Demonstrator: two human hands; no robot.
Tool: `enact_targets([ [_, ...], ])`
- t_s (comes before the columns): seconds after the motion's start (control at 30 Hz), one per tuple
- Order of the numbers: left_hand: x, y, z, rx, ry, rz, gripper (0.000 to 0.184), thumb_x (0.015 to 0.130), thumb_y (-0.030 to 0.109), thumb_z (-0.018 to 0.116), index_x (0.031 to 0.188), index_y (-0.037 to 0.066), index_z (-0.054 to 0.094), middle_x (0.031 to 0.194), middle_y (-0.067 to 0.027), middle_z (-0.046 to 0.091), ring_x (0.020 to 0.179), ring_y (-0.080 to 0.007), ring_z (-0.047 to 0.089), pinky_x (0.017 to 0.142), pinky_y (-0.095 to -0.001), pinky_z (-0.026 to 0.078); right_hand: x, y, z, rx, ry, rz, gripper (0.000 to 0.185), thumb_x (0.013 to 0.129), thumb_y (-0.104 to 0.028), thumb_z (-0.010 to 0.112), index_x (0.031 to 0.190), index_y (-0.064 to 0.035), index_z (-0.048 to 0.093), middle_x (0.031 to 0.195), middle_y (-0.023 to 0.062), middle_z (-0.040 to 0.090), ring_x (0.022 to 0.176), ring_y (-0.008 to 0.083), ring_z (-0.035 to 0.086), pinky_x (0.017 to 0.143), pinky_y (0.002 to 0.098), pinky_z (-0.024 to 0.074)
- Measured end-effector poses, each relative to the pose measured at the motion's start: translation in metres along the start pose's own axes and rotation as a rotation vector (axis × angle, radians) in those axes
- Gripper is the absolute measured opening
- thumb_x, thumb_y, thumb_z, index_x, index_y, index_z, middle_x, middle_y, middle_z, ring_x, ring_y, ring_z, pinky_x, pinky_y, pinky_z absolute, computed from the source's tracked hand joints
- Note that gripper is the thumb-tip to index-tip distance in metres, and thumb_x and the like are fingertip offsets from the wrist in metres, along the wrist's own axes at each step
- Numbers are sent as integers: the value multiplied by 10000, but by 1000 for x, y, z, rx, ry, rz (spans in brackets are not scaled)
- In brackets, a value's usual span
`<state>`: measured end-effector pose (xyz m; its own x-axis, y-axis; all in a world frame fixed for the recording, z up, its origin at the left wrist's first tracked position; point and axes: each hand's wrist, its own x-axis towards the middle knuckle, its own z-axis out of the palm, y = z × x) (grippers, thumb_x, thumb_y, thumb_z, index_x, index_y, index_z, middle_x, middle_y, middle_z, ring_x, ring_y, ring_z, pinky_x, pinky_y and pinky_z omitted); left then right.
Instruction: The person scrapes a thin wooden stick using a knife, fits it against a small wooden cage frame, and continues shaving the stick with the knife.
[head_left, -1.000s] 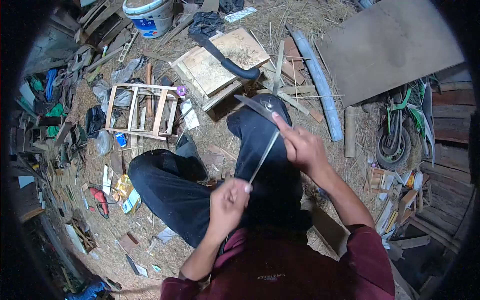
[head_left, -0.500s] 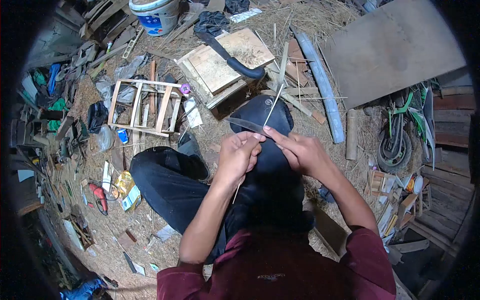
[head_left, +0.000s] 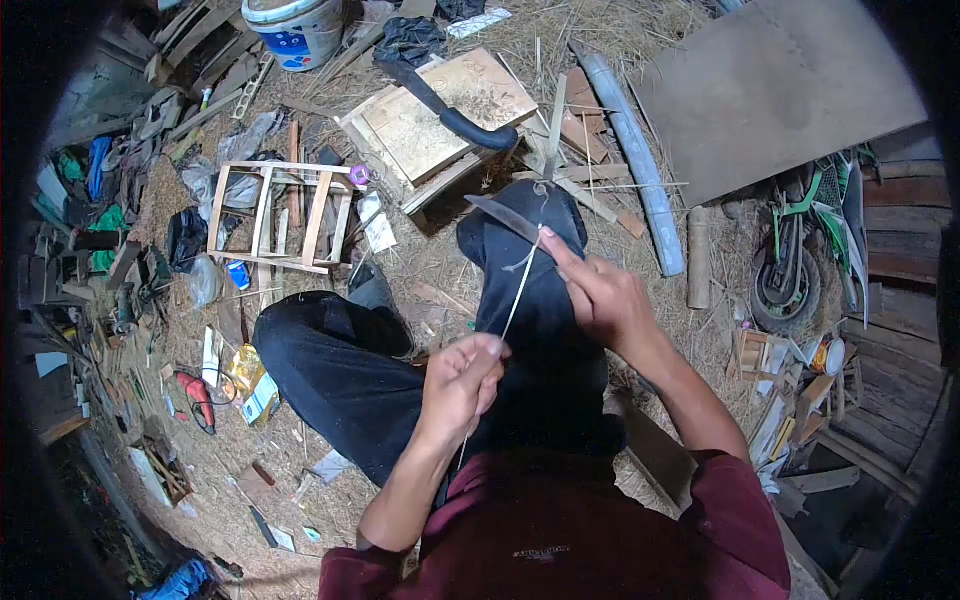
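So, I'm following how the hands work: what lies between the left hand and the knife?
In the head view, a thin pale strip runs from the left hand up to the knife, with a dark trouser leg beneath.

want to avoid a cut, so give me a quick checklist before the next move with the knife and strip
1. Knife gripped in right hand: ok
2. Strip pinched in left hand: ok
3. Left hand apart from the blade: ok
4. Right fingers off the cutting edge: cannot tell
5. Blade clear of the knee: cannot tell, overlaps it in view
6. Machete set down: ok, on the wooden box
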<state>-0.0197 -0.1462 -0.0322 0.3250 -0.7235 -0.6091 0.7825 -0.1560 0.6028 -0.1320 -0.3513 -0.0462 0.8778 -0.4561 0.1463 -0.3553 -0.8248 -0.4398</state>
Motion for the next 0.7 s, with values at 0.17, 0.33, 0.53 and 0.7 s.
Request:
enact_targets([
  [0.17, -25, -8, -20, -66, -38, -89, 209, 1004, 201, 554, 931, 8, 589, 568, 40, 440, 359, -27, 302, 339, -203, 212, 8, 1, -11, 238, 15, 32, 542, 934, -93, 552, 1457, -207, 465, 735, 196, 609, 634, 365, 616, 633, 416, 527],
  [0.33, 20, 20, 6, -18, -54, 40, 225, 1022, 204, 516, 987, -3, 596, 566, 54, 419, 370, -26, 297, 342, -200, 212, 9, -13, -27, 357, 93, 32, 500, 957, -76, 519, 1454, -79, 455, 883, 219, 660, 737, 357, 664, 705, 385, 529],
  [0.53, 65, 41, 30, 112, -97, 52, 246, 1026, 226, 508, 970, 2, 594, 575, 56, 415, 376, -30, 316, 348, -208, 218, 7, 1, -23, 120, -150, -127, 568, 931, -122, 546, 1469, -278, 449, 755, 145, 602, 642, 361, 626, 589, 443, 530],
  [0.7, 56, 31, 25, 312, -19, 123, 282, 1017, 286, 541, 945, 22, 606, 583, 58, 425, 398, -27, 349, 370, -211, 235, 6, -2, -19, 48, -175, -98, 640, 895, -125, 563, 1469, -372, 425, 680, 150, 543, 573, 380, 594, 528, 483, 508],
])
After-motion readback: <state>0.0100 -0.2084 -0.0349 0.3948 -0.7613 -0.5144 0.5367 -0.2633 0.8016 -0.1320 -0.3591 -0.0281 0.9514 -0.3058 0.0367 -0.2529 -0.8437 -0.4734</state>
